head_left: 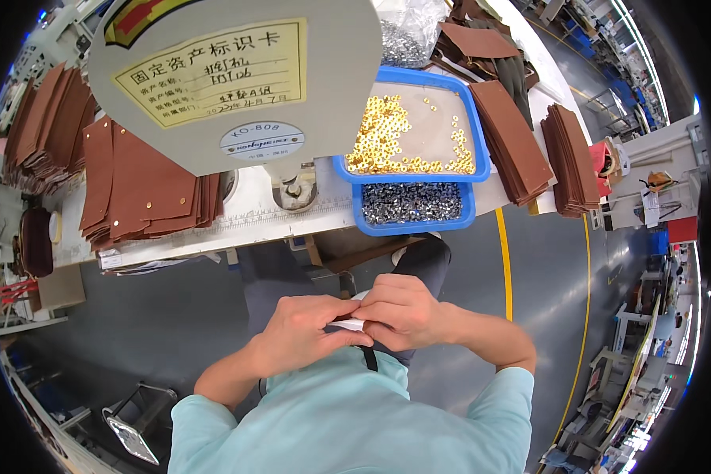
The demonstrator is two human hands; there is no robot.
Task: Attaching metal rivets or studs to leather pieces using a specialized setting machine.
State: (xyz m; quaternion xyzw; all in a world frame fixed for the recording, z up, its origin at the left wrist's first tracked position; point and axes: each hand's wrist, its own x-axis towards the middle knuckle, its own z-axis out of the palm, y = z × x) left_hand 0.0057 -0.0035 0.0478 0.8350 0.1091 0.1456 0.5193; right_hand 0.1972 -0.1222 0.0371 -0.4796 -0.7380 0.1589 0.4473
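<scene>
In front of my waist, above my lap, both hands come together. My left hand (302,330) has its fingers closed, with the thumb and fingertips pinching a small white folded piece (346,324) that looks like paper or tape. My right hand (403,312) curls its fingers over the other end of the same white piece, its thumb pressed close to the left thumb. Most of the white piece is hidden between the fingers, so its exact kind cannot be made out. Just below the hands hangs a short black strap (370,358) against my light green shirt.
A riveting machine (324,103) stands on the white table (292,229). To its left lie stacks of brown leather pieces (146,189). On its right are a blue tray of gold eyelets (383,134), a blue tray of silver fasteners (411,204) and further brown strips (509,142).
</scene>
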